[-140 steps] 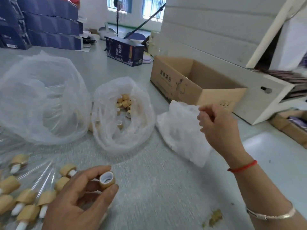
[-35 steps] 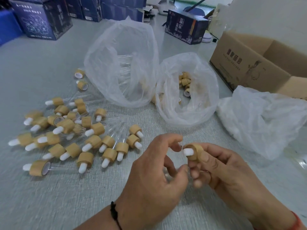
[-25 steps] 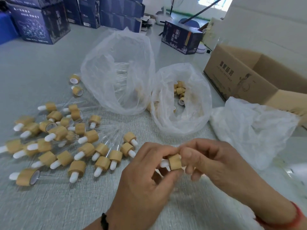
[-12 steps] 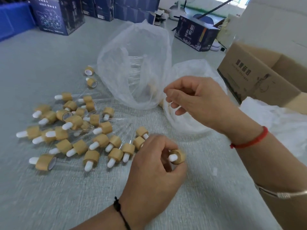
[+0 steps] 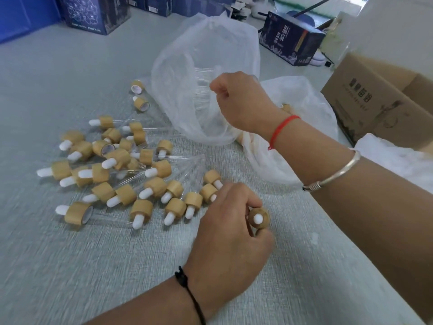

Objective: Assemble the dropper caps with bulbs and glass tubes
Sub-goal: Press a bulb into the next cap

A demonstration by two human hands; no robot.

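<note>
We held the cap [image 5: 258, 218] tight in our left hand [image 5: 230, 227] low in the frame, while our right hand [image 5: 243, 99], fingers curled at the clear bag [image 5: 187, 66] up top, needed to pull one glass tube out slowly and straight.

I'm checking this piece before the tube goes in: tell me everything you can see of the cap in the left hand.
The cap is a short, round collar in tan, with a wood or bamboo look. A white bulb sticks out of its middle, pointing up toward the camera. The left hand pinches it at the fingertips, just above the grey table. No glass tube shows on it; its underside is hidden. It sits right of the heap of finished droppers, apart from them.
</note>
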